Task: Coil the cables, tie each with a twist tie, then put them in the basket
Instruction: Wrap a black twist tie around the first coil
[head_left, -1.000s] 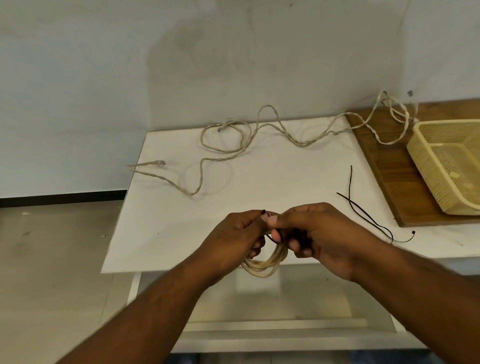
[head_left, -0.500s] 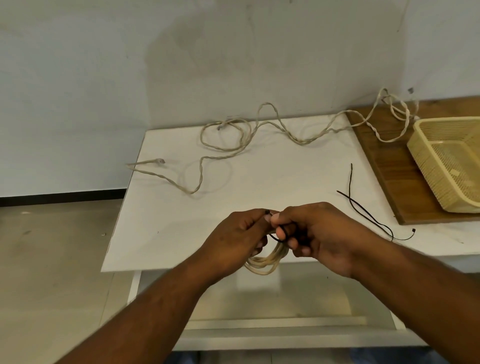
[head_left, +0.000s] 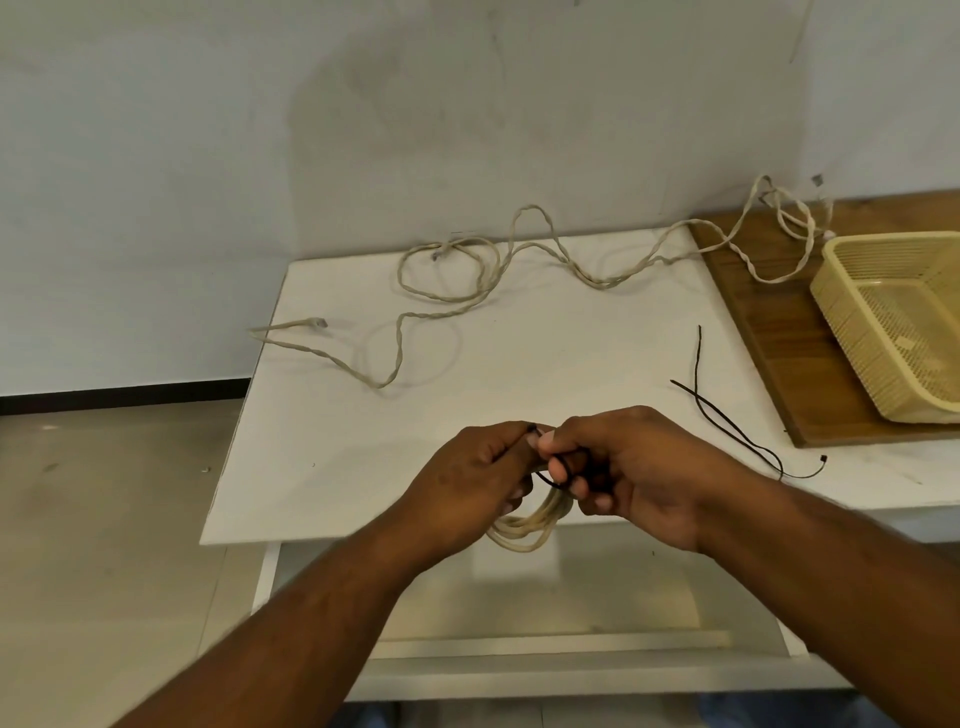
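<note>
Holding a coiled cable (head_left: 524, 525) in the air over the near edge of the white table (head_left: 363, 441), cream loops hanging below the knuckles. Wrapping a black twist tie (head_left: 558, 475) round the top of the bundle, by the look of it. Gripping the coil in the curled left hand (head_left: 478, 478), with one tie end poking out at its fingertips. Pinching the rest of the tie in the right hand (head_left: 628, 467), also closed. No finished twist to be seen, though the fingers hide much of the crossing.

Further out, lying uncoiled along the back of the table, a second cable (head_left: 452, 306), trailing onto the wooden board (head_left: 769, 332) beside the yellow basket (head_left: 893, 322). Just beside the right wrist, spare ties (head_left: 727, 421).

Risks from here:
- Easing the left grip before the tie bites would likely let the springy loops fan open and undo the coil.
- Twisting only lightly may let the tie slip off on the way to the basket.
- Sweeping the right forearm outward could knock the spare ties off the table.
</note>
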